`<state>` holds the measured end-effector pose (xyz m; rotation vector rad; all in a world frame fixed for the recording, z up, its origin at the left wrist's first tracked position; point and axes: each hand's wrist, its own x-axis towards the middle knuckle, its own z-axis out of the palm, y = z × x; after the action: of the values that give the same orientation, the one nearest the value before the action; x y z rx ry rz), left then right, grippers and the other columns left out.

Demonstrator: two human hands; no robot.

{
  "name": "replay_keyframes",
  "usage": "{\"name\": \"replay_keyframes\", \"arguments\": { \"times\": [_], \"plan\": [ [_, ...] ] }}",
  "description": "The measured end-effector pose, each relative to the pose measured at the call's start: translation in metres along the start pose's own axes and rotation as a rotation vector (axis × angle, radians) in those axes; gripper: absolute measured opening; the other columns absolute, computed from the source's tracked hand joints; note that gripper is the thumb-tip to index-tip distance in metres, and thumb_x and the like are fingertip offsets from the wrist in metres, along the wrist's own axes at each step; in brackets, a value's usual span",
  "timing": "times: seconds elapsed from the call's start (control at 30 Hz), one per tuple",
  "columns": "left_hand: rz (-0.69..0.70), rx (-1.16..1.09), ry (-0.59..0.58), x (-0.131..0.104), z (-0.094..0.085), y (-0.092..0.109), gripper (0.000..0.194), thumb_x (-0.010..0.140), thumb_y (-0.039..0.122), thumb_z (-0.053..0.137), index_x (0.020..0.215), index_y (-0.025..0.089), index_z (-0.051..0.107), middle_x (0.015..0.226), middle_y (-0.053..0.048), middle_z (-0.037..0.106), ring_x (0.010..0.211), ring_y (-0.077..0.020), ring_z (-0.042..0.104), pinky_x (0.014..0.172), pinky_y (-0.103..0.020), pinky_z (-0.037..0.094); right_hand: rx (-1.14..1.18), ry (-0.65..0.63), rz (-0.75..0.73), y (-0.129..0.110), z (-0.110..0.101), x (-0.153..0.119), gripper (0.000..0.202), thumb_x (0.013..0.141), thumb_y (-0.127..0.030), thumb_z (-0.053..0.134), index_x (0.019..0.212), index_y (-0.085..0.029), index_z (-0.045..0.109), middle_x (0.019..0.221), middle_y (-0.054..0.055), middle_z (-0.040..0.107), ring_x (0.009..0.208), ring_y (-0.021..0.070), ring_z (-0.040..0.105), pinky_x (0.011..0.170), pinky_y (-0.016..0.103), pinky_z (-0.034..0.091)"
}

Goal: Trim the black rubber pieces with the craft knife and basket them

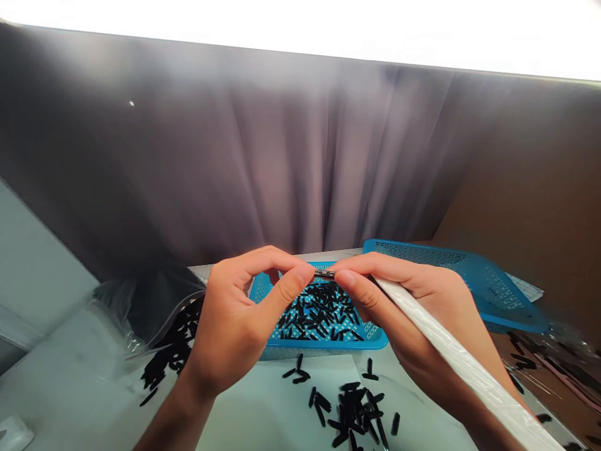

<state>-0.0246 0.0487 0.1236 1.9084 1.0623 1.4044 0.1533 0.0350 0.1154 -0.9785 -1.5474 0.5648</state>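
Note:
Between my two hands, a small dark piece (323, 274) is pinched at both ends, above a blue basket (323, 344). My left hand (256, 313) has its thumb and index finger closed on the left end. The right end sits in the pinch of my right hand (413, 300). A long white wrapped strip (451, 351) runs from beside my right fingers down to the lower right, across that hand and forearm. Many short black pieces (322, 310) lie in the basket below. My fingertips hide both ends of the small piece.
Loose black pieces (354, 410) lie in front of the basket. A clear bag (145, 307) with black contents spills pieces at the left. Another blue basket (498, 288) stands at the right, near more dark pieces (523, 360). A grey curtain (291, 163) hangs behind.

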Motion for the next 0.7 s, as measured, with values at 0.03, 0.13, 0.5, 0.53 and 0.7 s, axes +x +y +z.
{"name": "replay_keyframes", "arguments": {
  "times": [0.03, 0.13, 0.5, 0.53, 0.7],
  "plan": [
    [-0.002, -0.001, 0.000, 0.0001, 0.0001, 0.0003, 0.021, 0.093, 0.032, 0.067, 0.077, 0.021, 0.074, 0.073, 0.000, 0.068, 0.070, -0.0139, 0.057, 0.068, -0.025, 0.046, -0.007, -0.001, -0.001, -0.0001, -0.0007, 0.0001, 0.022, 0.091, -0.036, 0.067, 0.081, -0.024, 0.082, 0.057, -0.001, 0.060, 0.053, 0.0108, 0.044, 0.047, 0.022, 0.035],
    [-0.010, -0.001, -0.003, -0.0002, 0.0000, 0.0017, 0.021, 0.093, 0.032, 0.067, 0.077, 0.020, 0.075, 0.072, 0.000, 0.068, 0.069, -0.0142, 0.057, 0.067, -0.026, 0.046, -0.043, -0.039, 0.012, -0.0010, -0.0033, 0.0012, 0.024, 0.092, -0.038, 0.066, 0.085, -0.023, 0.083, 0.058, 0.000, 0.062, 0.053, 0.0118, 0.046, 0.046, 0.023, 0.036],
    [-0.053, -0.097, -0.061, 0.0002, -0.0011, 0.0029, 0.020, 0.093, 0.034, 0.069, 0.082, 0.019, 0.076, 0.076, -0.002, 0.071, 0.072, -0.0145, 0.062, 0.067, -0.024, 0.049, 0.008, -0.094, 0.047, 0.0011, -0.0071, 0.0027, 0.025, 0.091, -0.043, 0.068, 0.090, -0.023, 0.083, 0.053, -0.002, 0.053, 0.049, 0.0100, 0.039, 0.043, 0.023, 0.029],
    [-0.064, -0.121, -0.078, 0.0003, -0.0015, 0.0027, 0.020, 0.093, 0.035, 0.069, 0.083, 0.019, 0.076, 0.076, -0.002, 0.071, 0.073, -0.0144, 0.062, 0.066, -0.023, 0.049, 0.030, -0.100, 0.064, 0.0016, -0.0070, 0.0028, 0.025, 0.090, -0.044, 0.069, 0.089, -0.022, 0.082, 0.052, -0.002, 0.049, 0.048, 0.0095, 0.036, 0.042, 0.023, 0.027],
    [-0.084, -0.233, -0.144, -0.0002, -0.0045, -0.0004, 0.021, 0.093, 0.035, 0.069, 0.080, 0.020, 0.076, 0.076, -0.001, 0.070, 0.075, -0.0130, 0.063, 0.069, -0.020, 0.050, 0.148, -0.137, 0.169, 0.0010, -0.0074, 0.0037, 0.021, 0.085, -0.041, 0.076, 0.078, -0.020, 0.076, 0.052, -0.005, 0.039, 0.049, 0.0078, 0.030, 0.043, 0.022, 0.024]
  ]
}}
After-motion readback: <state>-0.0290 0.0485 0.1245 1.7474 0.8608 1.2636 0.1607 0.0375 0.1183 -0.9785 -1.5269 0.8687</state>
